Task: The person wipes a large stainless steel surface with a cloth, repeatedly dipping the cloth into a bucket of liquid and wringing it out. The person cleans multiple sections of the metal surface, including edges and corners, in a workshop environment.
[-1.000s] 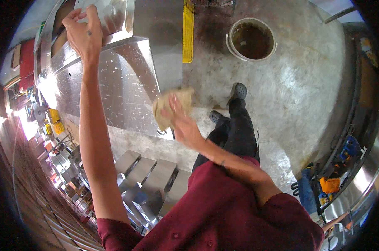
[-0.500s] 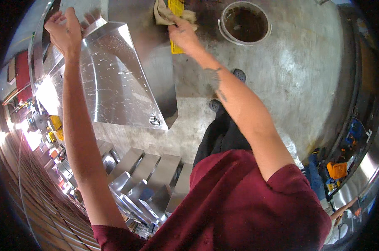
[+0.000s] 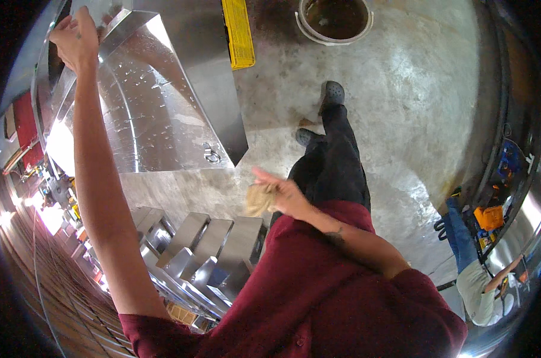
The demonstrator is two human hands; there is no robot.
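My left hand (image 3: 76, 40) reaches up at the far left, fingers curled at the upper edge of a shiny steel panel (image 3: 157, 128). Water drops and wet streaks cover that panel, and a small ring fitting (image 3: 211, 153) sits near its lower right corner. My right hand (image 3: 291, 200) is in front of my waist, closed on a crumpled tan cloth (image 3: 261, 199). It is slightly blurred and apart from the steel. A yellow label (image 3: 239, 33) is on the far right side of the steel body (image 3: 205, 53).
A pail (image 3: 335, 21) with dark liquid stands on the concrete floor (image 3: 402, 101) at the far side. Several steel box-like pieces (image 3: 214, 241) lie near left. A person in blue jeans (image 3: 459, 232) is at the right, by an orange item (image 3: 489, 218).
My right hand has drawn the cloth back from the yellow label to near my waist. My left hand stays at the panel's edge. The view has shifted, and a foot has stepped.
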